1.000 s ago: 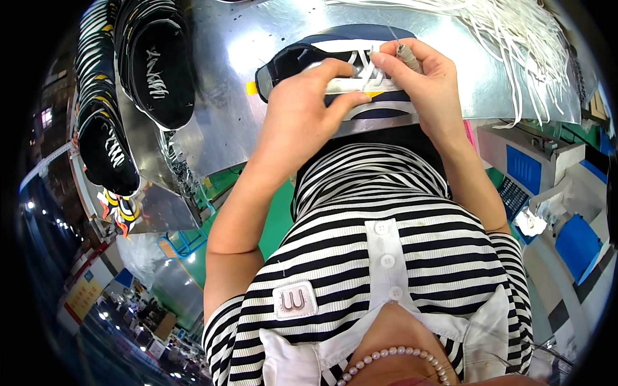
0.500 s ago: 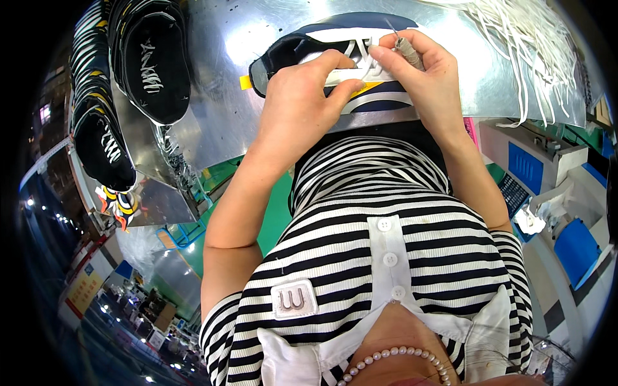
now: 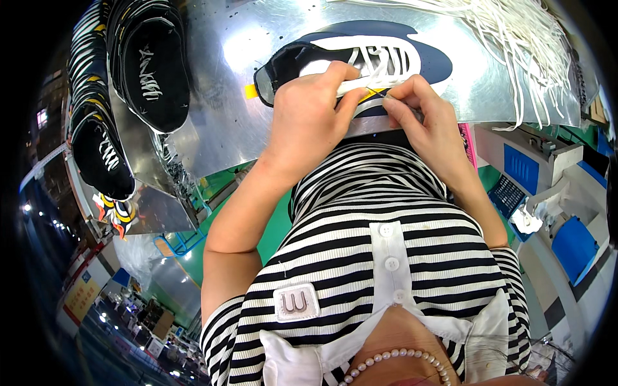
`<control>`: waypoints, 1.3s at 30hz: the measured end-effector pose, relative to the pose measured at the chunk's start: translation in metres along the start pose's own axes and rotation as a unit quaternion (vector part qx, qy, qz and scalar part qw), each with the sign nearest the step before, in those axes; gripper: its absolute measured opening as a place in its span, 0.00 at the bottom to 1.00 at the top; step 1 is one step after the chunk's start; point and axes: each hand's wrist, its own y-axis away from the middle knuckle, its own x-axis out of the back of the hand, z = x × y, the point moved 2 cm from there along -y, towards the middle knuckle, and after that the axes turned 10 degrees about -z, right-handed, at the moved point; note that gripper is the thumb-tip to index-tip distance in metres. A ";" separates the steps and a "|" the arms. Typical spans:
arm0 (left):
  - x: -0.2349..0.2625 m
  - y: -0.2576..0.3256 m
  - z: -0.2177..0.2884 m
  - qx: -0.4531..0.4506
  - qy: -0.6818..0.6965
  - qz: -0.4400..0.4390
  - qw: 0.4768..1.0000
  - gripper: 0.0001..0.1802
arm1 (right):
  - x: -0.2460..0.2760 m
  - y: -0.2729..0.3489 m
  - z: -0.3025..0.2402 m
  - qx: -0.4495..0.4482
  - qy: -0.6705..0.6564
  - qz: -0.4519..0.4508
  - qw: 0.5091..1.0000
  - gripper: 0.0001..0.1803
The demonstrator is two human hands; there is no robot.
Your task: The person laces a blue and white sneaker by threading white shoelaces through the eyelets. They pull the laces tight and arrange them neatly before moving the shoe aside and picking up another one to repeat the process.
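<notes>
A navy and white shoe upper point(image 3: 434, 61), with a yellow patch and a yellow heel tab, lies sideways on the metal table, toe to the right. White lace point(image 3: 385, 59) runs across its throat. My left hand point(image 3: 304, 119) is closed on the near eyelet edge, thumb below and index finger above. My right hand point(image 3: 426, 122) pinches a thin awl-like tool point(image 3: 376, 93), whose tip lies against the eyelet edge near my left thumb. Its wrapped handle is mostly hidden in my palm.
Loose white laces point(image 3: 515, 38) are heaped at the table's far right and hang over its edge. Black shoe uppers point(image 3: 154, 83) stand stacked at the left, beside a second row point(image 3: 103, 154). A grey machine with blue panels point(image 3: 520, 166) stands to the right.
My right hand has moved nearer me, from the lacing at the throat to the near eyelet edge. The tool's tip has swung from pointing away to pointing left. My left hand keeps its grip.
</notes>
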 end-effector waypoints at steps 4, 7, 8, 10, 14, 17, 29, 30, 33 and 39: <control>-0.006 0.002 -0.001 -0.034 -0.005 0.030 0.999 0.11 | -0.001 -0.001 0.002 -0.038 -0.034 -0.006 0.999 0.09; -0.006 0.003 0.000 0.010 0.015 0.025 1.000 0.11 | 0.001 0.003 -0.002 -0.046 -0.017 -0.008 0.999 0.09; -0.004 0.002 0.000 0.019 0.015 0.017 1.000 0.11 | 0.002 0.004 -0.003 -0.048 -0.014 -0.011 0.999 0.09; -0.003 0.001 0.000 0.024 0.018 0.010 0.999 0.11 | 0.005 0.003 -0.008 -0.041 -0.012 -0.009 0.999 0.09; -0.003 0.000 0.001 0.008 0.018 0.016 1.000 0.11 | 0.004 -0.002 -0.002 -0.018 -0.017 -0.011 1.000 0.09; -0.008 0.004 0.002 -0.063 -0.026 0.033 0.997 0.10 | 0.002 -0.004 -0.001 -0.024 -0.006 -0.006 1.000 0.09; -0.007 0.006 0.003 0.054 0.119 -0.072 0.989 0.12 | 0.042 -0.013 -0.011 0.114 0.079 0.100 0.985 0.09; -0.010 0.004 0.000 0.039 0.151 -0.082 0.984 0.11 | 0.041 -0.024 -0.007 0.142 0.094 0.117 0.978 0.09; 0.004 -0.003 0.007 0.062 0.115 -0.189 0.973 0.11 | 0.033 -0.048 0.021 0.178 0.218 0.193 0.940 0.10; 0.022 0.013 0.002 -0.030 -0.032 -0.201 0.979 0.15 | 0.024 -0.050 0.017 0.166 0.266 0.220 0.924 0.10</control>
